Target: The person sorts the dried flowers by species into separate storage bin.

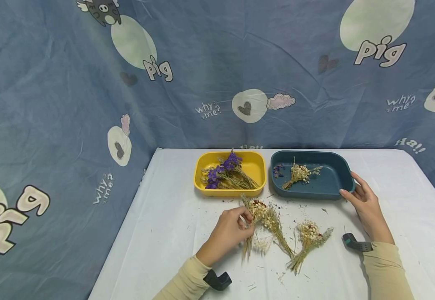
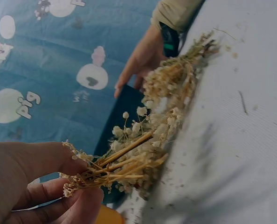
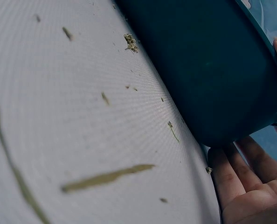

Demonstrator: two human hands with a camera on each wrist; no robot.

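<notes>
My left hand [image 1: 229, 230] pinches a small bunch of dried flowers [image 1: 248, 246] by its stems between thumb and fingers. In the left wrist view the tan stems [image 2: 122, 161] poke out past the fingertips. Another dried bunch with cream blooms [image 1: 275, 225] lies just right of that hand, and a further bunch [image 1: 307, 241] lies farther right. At the right end of the dark blue tray [image 1: 311, 193], my right hand [image 1: 365, 204] grips the corner, thumb at the front and fingers along the side. One cream bunch [image 1: 299, 174] and some purple bits [image 1: 278, 171] lie inside that tray.
A yellow tray [image 1: 229, 193] holding purple dried flowers [image 1: 221, 170] stands left of the blue one. Broken stems and crumbs [image 3: 108, 178] litter the white tabletop [image 1: 157, 233]. Behind the table hangs a blue printed cloth [image 1: 202, 62].
</notes>
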